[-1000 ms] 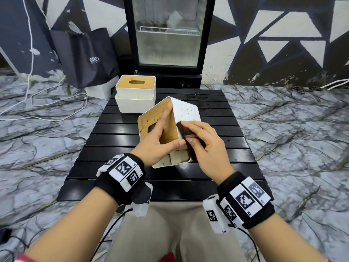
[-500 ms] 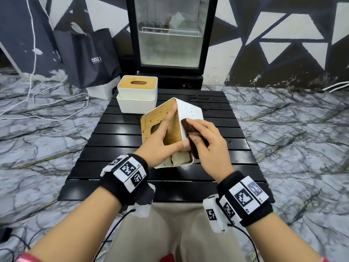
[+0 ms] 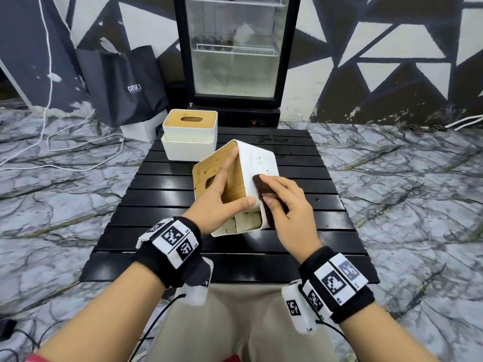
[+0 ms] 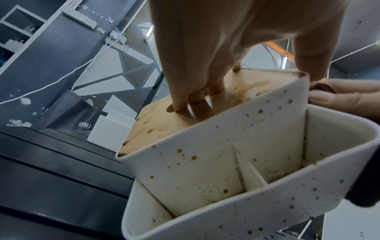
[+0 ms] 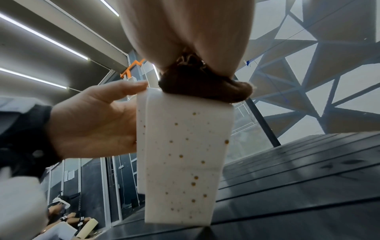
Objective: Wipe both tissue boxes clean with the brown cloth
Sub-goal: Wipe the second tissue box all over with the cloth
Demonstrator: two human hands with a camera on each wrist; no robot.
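A white tissue box [image 3: 257,160] with brown specks and a bamboo lid stands tilted on the black slatted table [image 3: 162,202], lid facing left. My left hand [image 3: 224,194] holds it, fingers laid on the lid by the slot and thumb hooked over the near edge. My right hand [image 3: 271,197] grips the bunched brown cloth [image 3: 261,186] and presses it against the box's white right side. The right wrist view shows the cloth [image 5: 203,87] on the speckled wall [image 5: 185,146]. Stained compartments [image 4: 205,162] show in the left wrist view. The second tissue box [image 3: 189,134] stands upright at the table's back left.
A glass-door fridge [image 3: 235,48] stands behind the table. A dark shopping bag [image 3: 125,84] and white cables [image 3: 78,152] lie on the marble floor to the left. Bare slats [image 3: 300,257] lie between the tilted box and my lap.
The right hand with the cloth has shifted slightly toward me along the white side. The left hand keeps the box tilted in the same place.
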